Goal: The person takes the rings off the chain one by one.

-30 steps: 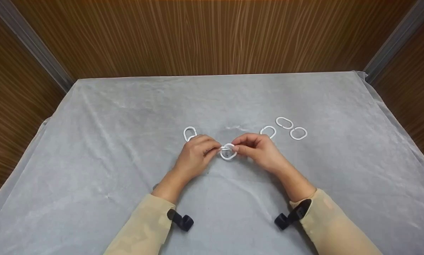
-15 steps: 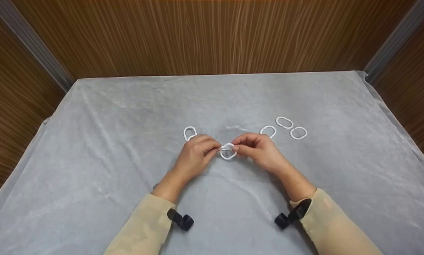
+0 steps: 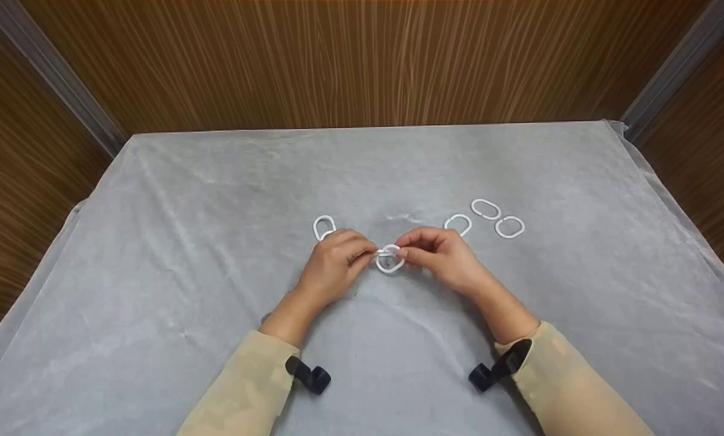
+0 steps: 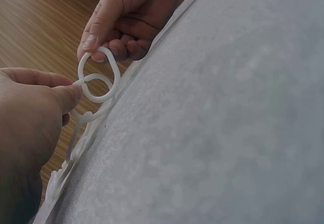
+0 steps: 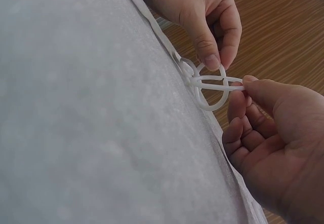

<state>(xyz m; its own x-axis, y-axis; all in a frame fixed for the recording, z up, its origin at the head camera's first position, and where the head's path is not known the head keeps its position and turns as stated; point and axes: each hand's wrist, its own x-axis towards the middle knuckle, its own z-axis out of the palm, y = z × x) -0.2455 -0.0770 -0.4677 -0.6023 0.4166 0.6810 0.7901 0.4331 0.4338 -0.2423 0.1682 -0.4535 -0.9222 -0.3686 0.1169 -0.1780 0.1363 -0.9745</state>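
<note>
My left hand (image 3: 338,261) pinches a white oval curtain ring (image 5: 226,95) between thumb and forefinger. The right hand (image 3: 450,259) grips a second curtain ring (image 4: 119,74) in the same way. In both wrist views these two rings pass through each other, held above the cloth. More linked white rings (image 4: 76,138) trail from the left hand's ring toward the cloth. Beyond the left hand in the head view lies a ring (image 3: 316,229), partly covered by that hand. Fingertips hide parts of both held rings.
Right of the hands, three loose white rings lie on the grey cloth (image 3: 362,363): one ring (image 3: 469,224) just behind the right hand, another ring (image 3: 486,200) farther back, and a ring (image 3: 523,228) to its right. A wood-grain panel (image 3: 362,66) stands behind the table.
</note>
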